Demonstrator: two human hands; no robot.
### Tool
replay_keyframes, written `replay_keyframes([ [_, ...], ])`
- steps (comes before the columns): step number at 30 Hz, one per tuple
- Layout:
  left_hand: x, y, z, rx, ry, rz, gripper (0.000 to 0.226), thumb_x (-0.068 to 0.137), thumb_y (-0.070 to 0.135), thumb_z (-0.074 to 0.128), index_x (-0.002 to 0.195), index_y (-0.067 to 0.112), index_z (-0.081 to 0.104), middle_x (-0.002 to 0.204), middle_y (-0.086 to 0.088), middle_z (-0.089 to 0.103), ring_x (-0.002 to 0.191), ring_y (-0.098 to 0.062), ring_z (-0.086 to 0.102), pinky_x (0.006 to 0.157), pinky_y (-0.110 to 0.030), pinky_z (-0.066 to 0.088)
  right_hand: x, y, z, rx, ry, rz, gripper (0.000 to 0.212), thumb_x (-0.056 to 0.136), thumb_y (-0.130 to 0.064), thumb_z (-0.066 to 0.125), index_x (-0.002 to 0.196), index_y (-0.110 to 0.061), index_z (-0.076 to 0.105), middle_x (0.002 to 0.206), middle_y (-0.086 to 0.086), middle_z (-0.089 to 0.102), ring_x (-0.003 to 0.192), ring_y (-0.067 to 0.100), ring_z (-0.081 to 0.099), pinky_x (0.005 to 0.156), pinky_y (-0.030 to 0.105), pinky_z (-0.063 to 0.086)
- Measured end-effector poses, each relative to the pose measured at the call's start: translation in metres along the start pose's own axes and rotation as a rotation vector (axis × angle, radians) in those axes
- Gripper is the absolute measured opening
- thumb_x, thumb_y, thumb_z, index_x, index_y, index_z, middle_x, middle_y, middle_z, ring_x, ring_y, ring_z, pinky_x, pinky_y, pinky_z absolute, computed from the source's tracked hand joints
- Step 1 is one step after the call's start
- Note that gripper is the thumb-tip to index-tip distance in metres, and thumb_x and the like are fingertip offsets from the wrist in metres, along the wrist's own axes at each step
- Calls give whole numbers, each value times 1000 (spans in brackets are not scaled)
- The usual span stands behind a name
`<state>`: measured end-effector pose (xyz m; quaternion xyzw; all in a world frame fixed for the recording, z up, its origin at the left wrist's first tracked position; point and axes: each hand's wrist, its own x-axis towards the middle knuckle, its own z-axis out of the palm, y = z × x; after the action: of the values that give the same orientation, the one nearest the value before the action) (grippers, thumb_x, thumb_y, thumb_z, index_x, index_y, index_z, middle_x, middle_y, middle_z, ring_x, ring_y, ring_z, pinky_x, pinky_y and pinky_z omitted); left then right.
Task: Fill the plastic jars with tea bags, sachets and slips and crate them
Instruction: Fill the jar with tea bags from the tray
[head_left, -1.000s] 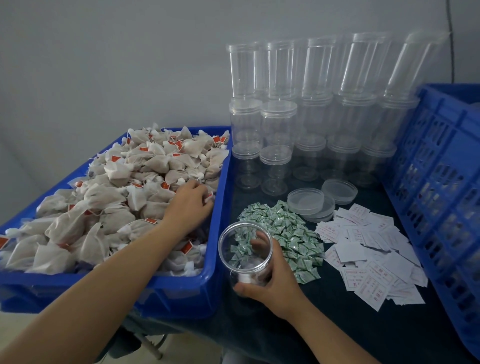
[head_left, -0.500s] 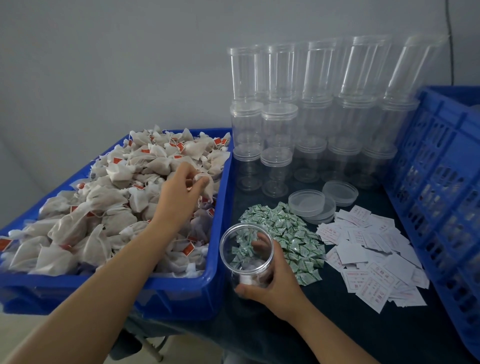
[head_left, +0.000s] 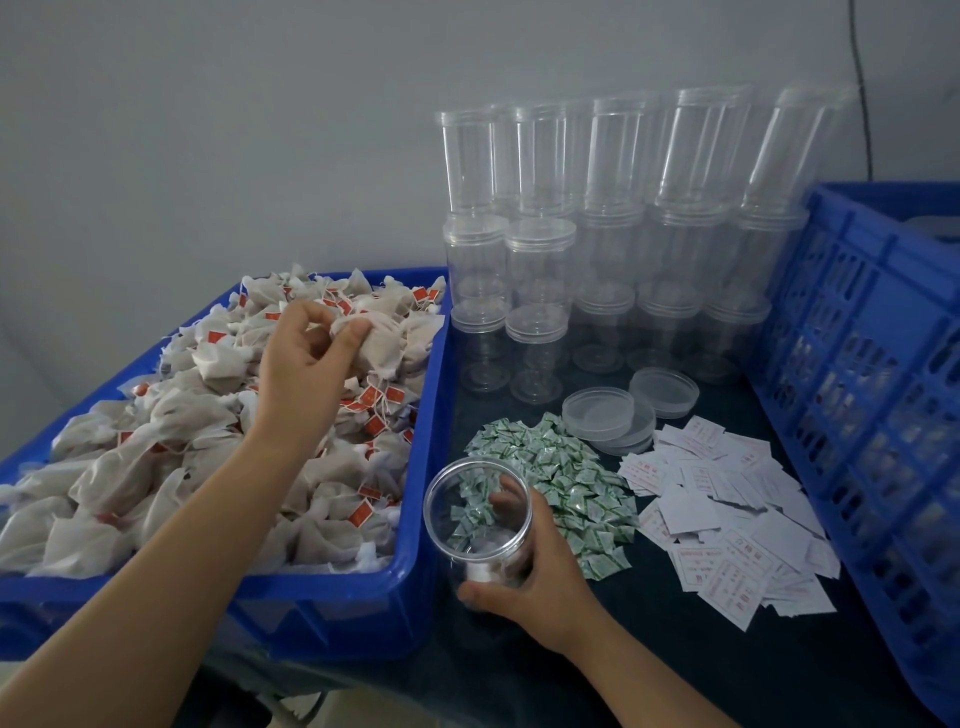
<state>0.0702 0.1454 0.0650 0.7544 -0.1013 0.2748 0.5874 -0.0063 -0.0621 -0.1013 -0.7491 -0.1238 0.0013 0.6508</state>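
The left hand (head_left: 306, 374) pinches a pale tea bag (head_left: 374, 338) above the bin (head_left: 415, 587). At five o'clock, the right hand (head_left: 540, 577) grips a clear, open jar (head_left: 478, 519).

Clear glossy plastic jar (head_left: 478, 512), blue plastic bin (head_left: 415, 566), matt fibrous tea bags (head_left: 208, 415), white paper slips (head_left: 727, 525)

A small packing workstation — hand assembly in bulk, not a home kitchen. A blue bin (head_left: 415, 519) at 9 o'clock is heaped with loose tea bags (head_left: 156, 467); stacks of identical clear plastic jars (head_left: 597, 234) line the bare grey wall (head_left: 208, 130) at 12 o'clock. Piles of green sachets (head_left: 566, 483) and printed slips (head_left: 727, 525) lie on the dark table (head_left: 675, 665) — a blue slatted crate (head_left: 872, 389) stands at 3 o'clock
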Motion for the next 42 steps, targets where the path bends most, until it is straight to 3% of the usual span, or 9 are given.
replay_keyframes([
  [5,-20,29,11,-6,-186,41,16,80,36,59,85,24,49,81,10,71,72,-8,69,58,-16,55,0,2,0,10,-2,3,98,50,-46,94,124,-74,36,127,-39,50,126,-8,50,93,15,50],
  [10,-44,35,20,1,-482,31,30,70,43,64,84,19,54,83,7,72,75,-9,69,63,-20,56,0,2,0,17,9,0,101,51,-42,95,132,-63,39,131,-29,53,127,2,55,100,29,52],
  [15,-56,28,25,251,-776,219,20,79,33,68,78,40,50,92,25,68,93,3,65,78,-17,54,0,1,0,29,6,-21,100,56,-34,94,141,-41,41,137,-8,56,122,10,60,99,39,55],
  [20,-55,24,29,595,-924,362,11,85,41,59,86,34,51,102,12,67,91,-2,61,81,-30,53,1,-1,-2,32,-12,-37,90,60,-25,95,133,-49,46,131,-10,62,118,17,64,94,46,57],
  [22,-56,22,30,691,-917,522,18,86,42,58,94,25,58,97,9,63,89,-8,59,76,-34,53,2,0,-1,40,-9,-32,88,61,-24,95,131,-46,47,129,-6,63,117,19,65,94,52,56],
  [27,-56,27,35,856,-1010,855,21,72,23,79,73,16,59,68,6,62,72,-16,59,49,-23,45,2,0,-2,32,-8,-28,90,59,-26,95,131,-49,46,128,-9,63,118,17,64,96,46,56],
  [34,-55,28,51,1165,-1200,703,17,97,22,46,111,17,54,93,-1,60,88,-19,56,57,-25,26,1,2,-3,22,-3,-3,95,55,-31,94,135,-39,44,128,-11,63,118,14,63,97,48,55],
  [39,-56,31,69,1367,-1370,638,14,94,11,50,106,14,53,66,5,33,57,-14,37,52,-27,28,2,1,-1,25,2,10,94,57,-28,94,134,-48,44,131,-11,61,122,18,61,92,55,56],
  [42,-57,26,79,1351,-1461,467,12,93,14,53,102,13,61,75,4,47,65,-14,43,51,-23,28,2,2,-1,21,2,35,95,56,-32,95,134,-46,43,130,-9,61,119,19,63,91,55,56],
])
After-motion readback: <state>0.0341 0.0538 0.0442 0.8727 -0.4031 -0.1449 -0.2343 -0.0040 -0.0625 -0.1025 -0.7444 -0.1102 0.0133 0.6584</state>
